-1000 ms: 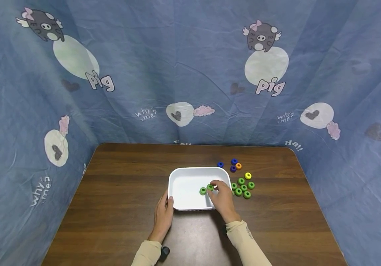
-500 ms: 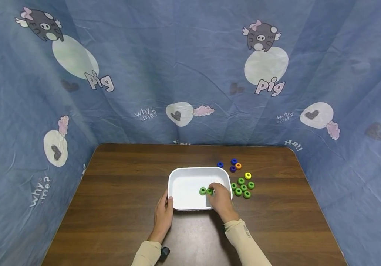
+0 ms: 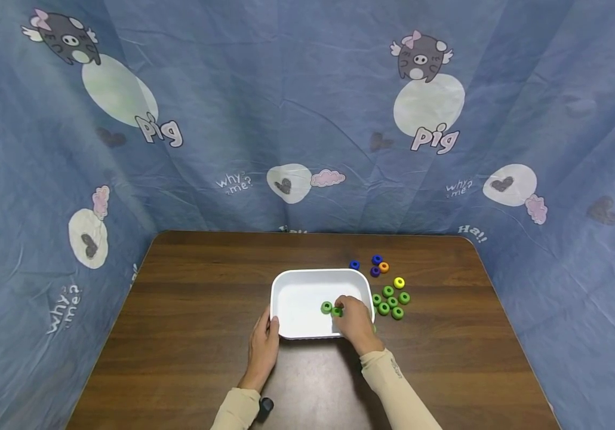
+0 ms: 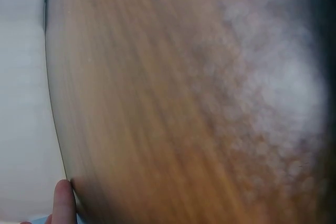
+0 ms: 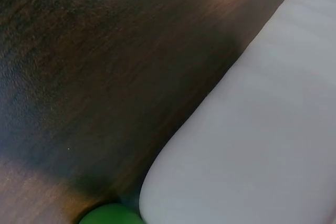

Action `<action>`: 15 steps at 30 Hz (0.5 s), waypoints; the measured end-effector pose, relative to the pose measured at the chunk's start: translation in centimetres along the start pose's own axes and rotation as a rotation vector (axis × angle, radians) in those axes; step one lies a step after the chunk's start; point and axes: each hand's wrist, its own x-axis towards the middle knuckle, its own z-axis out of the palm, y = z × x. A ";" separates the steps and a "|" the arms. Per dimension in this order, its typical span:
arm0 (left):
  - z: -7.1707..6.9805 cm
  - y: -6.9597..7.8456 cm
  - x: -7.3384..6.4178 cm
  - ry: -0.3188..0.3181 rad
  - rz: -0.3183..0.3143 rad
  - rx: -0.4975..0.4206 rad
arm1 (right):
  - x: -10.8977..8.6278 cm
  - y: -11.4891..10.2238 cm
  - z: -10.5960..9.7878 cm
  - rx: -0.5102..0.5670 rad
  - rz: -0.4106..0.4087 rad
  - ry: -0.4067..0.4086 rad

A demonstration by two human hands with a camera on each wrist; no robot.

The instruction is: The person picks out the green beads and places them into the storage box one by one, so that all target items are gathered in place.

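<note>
A white rectangular tray (image 3: 302, 330) lies on the wooden table. My left hand (image 3: 264, 346) holds its near left corner, thumb along the near wall and fingers at the left side. In the left wrist view the thumb (image 4: 64, 203) lies against the tray wall. My right hand (image 3: 357, 322) reaches over the near right part of the tray, its thumb and index finger pinching a green ring-shaped bead (image 3: 337, 312) low inside. Just left of it, a second green bead (image 3: 326, 307) sits on the tray floor. The right wrist view shows the outer tray wall (image 5: 252, 140), not the fingers.
Right of the tray lie several green beads (image 3: 392, 302), one yellow bead (image 3: 399, 282), an orange bead (image 3: 384, 267) and several blue or purple beads (image 3: 377, 260). A green bead (image 5: 111, 214) sits close by the tray wall. A patterned blue curtain (image 3: 307, 119) hangs behind the table.
My right hand has lowered the pinched green bead slightly toward the near side of the tray, beside the other one. My left hand stays at the tray's corner.
</note>
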 end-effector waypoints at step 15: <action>0.0 -0.1 0.1 0.008 -0.003 0.010 | 0.4 0.0 0.1 0.003 -0.002 -0.057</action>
